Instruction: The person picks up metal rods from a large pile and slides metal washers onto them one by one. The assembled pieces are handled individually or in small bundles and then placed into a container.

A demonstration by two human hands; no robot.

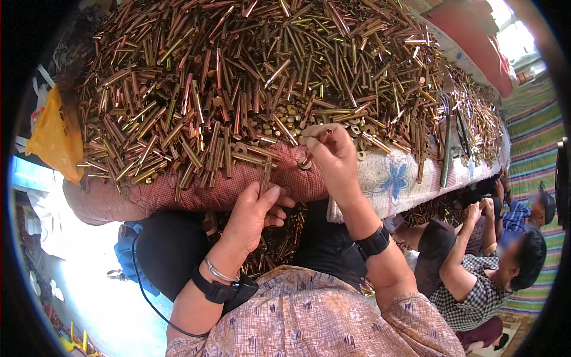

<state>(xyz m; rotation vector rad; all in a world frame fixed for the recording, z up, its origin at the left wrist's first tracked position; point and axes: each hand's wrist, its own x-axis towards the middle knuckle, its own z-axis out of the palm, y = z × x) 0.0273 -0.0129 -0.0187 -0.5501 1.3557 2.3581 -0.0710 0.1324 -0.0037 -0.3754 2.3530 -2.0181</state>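
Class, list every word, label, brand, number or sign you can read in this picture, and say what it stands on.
No text can be read anywhere.
Yellow plastic bag: no legible lettering.
White sack: blue flower motif, no readable words.
Metal tube at the left hand: too small to show any marking.

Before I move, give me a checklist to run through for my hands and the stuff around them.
1. Left hand has a grip on a metal tube: ok.
2. Right hand pinches a small coppery piece: ok, though its exact shape is unclear.
3. Hands apart, not touching: ok.
4. Inside of the held tube clear: cannot tell.
5. Nearest co-worker away from your hands: ok, off to the right.
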